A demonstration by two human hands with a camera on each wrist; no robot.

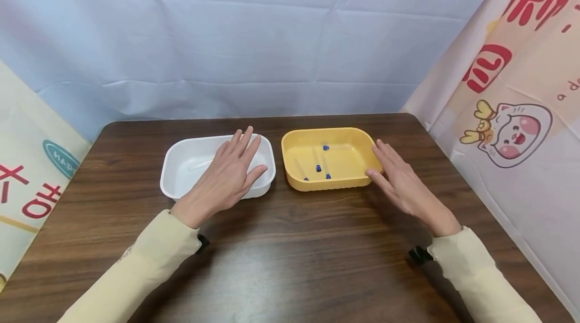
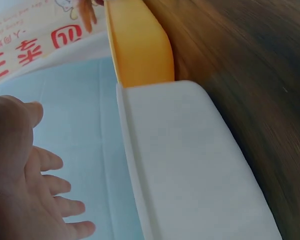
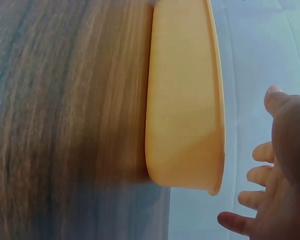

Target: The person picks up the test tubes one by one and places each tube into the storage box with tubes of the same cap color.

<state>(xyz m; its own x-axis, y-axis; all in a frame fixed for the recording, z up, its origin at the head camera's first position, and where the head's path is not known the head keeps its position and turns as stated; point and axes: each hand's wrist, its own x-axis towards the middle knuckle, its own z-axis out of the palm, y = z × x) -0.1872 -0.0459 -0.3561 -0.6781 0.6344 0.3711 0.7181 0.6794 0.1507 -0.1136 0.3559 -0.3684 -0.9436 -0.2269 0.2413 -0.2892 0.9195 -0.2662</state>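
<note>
My left hand (image 1: 231,174) is held over the white tub (image 1: 169,169) with its fingers spread and nothing in its grasp. Beneath it, a thin clear tube (image 1: 201,165) lies in the tub, partly covered by the hand. On the other side, my right hand (image 1: 403,182) hovers at the right end of the yellow tub (image 1: 290,136), fingers straight and thumb close to the rim. Several clear tubes with blue caps (image 1: 326,147) lie scattered inside the yellow tub. In the wrist views both palms face the tubs, and neither hand holds anything.
Both tubs stand side by side near the back of a dark wooden table (image 1: 290,252), a narrow gap between them. A pale cloth (image 1: 254,46) hangs behind the table. Printed cloths hang at the left and right sides.
</note>
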